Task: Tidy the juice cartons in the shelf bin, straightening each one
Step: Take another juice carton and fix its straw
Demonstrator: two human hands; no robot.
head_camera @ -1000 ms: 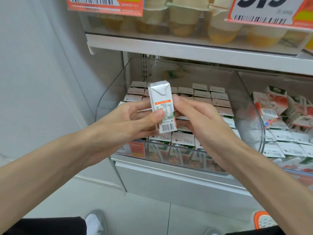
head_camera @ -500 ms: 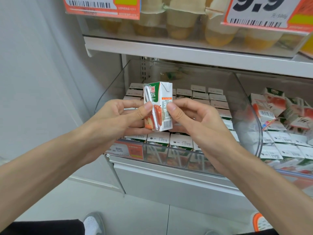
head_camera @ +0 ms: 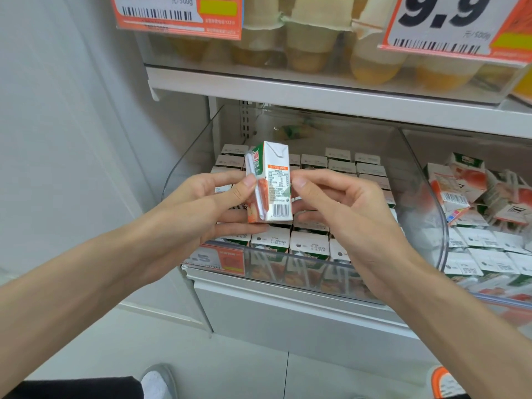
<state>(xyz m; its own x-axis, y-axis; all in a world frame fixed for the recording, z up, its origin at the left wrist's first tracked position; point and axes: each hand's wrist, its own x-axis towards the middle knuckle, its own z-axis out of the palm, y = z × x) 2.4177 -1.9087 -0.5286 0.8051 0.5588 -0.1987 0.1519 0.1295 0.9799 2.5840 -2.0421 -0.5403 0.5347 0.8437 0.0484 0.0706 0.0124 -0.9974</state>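
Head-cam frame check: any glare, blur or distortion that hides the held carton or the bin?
Head view: light is soft and even, with no hard shadows; the held juice carton is sharp, its barcode lines distinct; the clear bin has a hazy sheen on its right wall that smears whatever lies behind it; the wide-angle lens stretches both forearms toward the lower corners.

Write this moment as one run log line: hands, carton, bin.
left hand: grips carton | right hand: pinches carton | carton: upright, held over bin | bin: cartons in rows
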